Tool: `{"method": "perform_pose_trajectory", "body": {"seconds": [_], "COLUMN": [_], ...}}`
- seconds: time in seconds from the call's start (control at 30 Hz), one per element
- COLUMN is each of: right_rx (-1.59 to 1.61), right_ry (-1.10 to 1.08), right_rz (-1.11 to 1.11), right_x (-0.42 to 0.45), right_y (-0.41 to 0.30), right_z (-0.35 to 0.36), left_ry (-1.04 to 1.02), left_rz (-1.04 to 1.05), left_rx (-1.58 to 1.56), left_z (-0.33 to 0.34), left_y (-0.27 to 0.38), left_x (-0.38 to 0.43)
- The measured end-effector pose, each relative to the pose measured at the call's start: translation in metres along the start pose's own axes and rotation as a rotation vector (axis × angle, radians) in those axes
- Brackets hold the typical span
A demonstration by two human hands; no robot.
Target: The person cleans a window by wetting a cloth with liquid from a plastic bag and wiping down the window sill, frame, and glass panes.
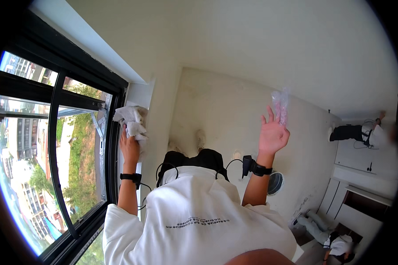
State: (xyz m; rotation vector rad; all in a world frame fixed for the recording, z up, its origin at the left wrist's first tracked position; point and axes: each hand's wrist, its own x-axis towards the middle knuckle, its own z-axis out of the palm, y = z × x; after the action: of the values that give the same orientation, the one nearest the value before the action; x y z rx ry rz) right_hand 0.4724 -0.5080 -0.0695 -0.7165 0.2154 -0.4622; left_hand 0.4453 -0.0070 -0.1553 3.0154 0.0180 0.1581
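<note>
My left hand is at the sill beside the window, its fingers gripping a crumpled whitish cloth. The cloth rests on the pale window sill, next to the black frame. My right hand is raised out to the right, palm facing the camera, with two fingers spread. Between its thumb and forefinger it pinches a clear plastic packet with something pinkish inside. What the packet contains is too blurred to tell.
An open-looking window with a black frame fills the left side; buildings and trees lie far below. A round bucket stands behind my right forearm. Two other people are by white cabinets at right. Cables run from my wristbands.
</note>
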Motion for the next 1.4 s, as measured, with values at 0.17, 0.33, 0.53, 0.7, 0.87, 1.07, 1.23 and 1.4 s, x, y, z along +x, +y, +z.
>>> {"method": "perform_pose_trajectory", "body": {"seconds": [0.17,0.33,0.53,0.7,0.87,1.07,1.23,1.4], "right_rx": [-0.028,-0.286,-0.751,-0.755,-0.987,-1.019,-0.966,-0.988], "right_ry": [-0.212,-0.445,-0.322,-0.404,-0.41,-0.452,-0.478,-0.406], "right_rz": [0.23,0.374,0.328,0.279,0.12,0.357,0.294,0.357], "right_x": [0.038,-0.04,-0.292,-0.702,-1.122,-1.566,-1.664,-1.722], "right_y": [0.02,0.054,-0.002,-0.166,-0.437,-0.724,-0.904,-1.109], "right_z": [0.0,0.016,0.018,0.058,0.065,0.087,0.177,0.17], "left_ry": [-0.011,-0.211,-0.26,-0.043,-0.18,-0.289,-0.119,-0.421], "left_rz": [-0.027,-0.047,-0.144,-0.181,-0.144,-0.09,0.17,-0.31], "left_rx": [-0.161,-0.123,-0.017,0.079,0.119,-0.068,-0.374,-0.104], "left_z": [-0.023,-0.039,-0.136,-0.323,-0.539,-0.863,-1.046,-1.157], "left_y": [0.037,0.047,0.01,-0.083,-0.113,-0.09,-0.044,0.06], "left_x": [-0.05,-0.029,-0.11,-0.469,-0.892,-1.366,-1.483,-1.552]}}
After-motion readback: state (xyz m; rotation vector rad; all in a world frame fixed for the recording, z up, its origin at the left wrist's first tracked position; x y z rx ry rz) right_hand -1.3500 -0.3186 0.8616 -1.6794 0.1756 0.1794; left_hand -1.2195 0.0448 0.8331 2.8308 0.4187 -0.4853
